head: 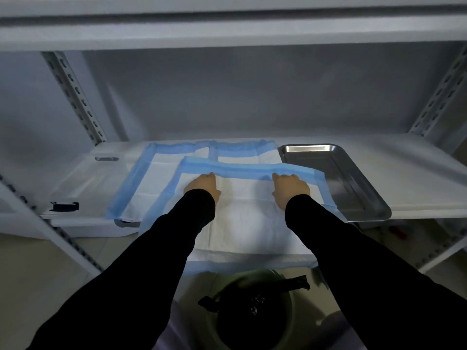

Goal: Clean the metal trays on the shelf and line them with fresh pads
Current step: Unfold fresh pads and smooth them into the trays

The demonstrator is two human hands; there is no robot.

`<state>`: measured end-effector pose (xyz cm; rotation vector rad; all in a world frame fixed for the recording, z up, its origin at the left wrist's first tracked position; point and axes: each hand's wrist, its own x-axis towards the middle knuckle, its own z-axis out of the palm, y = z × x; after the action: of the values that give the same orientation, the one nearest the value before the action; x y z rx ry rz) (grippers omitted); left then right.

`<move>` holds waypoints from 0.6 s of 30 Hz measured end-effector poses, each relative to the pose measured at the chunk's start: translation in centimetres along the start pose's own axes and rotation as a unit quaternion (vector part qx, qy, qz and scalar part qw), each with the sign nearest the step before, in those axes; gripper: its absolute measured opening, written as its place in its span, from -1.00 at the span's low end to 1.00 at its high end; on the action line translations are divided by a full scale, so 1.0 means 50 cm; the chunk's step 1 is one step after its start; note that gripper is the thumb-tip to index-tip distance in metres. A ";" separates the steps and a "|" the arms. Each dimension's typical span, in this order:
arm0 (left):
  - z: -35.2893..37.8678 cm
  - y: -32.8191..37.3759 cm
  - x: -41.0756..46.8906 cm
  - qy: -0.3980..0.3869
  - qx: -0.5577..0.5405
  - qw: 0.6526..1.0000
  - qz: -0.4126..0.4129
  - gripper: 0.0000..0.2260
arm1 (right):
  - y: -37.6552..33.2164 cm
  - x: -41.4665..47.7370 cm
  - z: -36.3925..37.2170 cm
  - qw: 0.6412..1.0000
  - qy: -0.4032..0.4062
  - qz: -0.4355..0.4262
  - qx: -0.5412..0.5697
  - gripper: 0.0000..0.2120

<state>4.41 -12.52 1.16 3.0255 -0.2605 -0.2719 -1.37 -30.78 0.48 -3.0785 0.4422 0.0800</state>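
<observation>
A white pad with a blue border lies across the middle of the shelf and hangs over its front edge. My left hand and my right hand both rest on it, fingers pointing to its far blue edge, which they seem to pinch. A second blue-bordered pad lies under it to the left, over a tray whose corner peeks out at the front. A bare metal tray sits to the right, its left edge touched by the top pad.
The white shelf has slotted uprights at both back corners and another board close above. A clear plastic item with a black clip lies at the left. A bin with a black bag stands on the floor below.
</observation>
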 end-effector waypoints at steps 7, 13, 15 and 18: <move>0.001 0.003 0.011 0.058 -0.014 0.998 -0.010 -0.69 | 0.003 0.017 0.007 1.000 0.029 -0.009 0.005 -0.66; -0.015 0.006 0.011 0.116 -0.010 0.993 0.003 -0.73 | 0.002 0.021 0.009 1.000 0.014 -0.007 0.022 -0.67; -0.026 0.006 0.011 0.150 -0.031 0.988 0.007 -0.74 | 0.003 0.022 0.006 0.998 0.017 -0.002 0.064 -0.66; -0.049 0.014 0.010 0.192 -0.047 0.980 0.010 -0.75 | -0.005 0.012 -0.014 0.980 0.036 -0.024 0.193 -0.54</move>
<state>5.23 -13.13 3.54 2.8972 -0.2360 0.2930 -0.69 -30.72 1.16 -2.7138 0.3384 -0.1070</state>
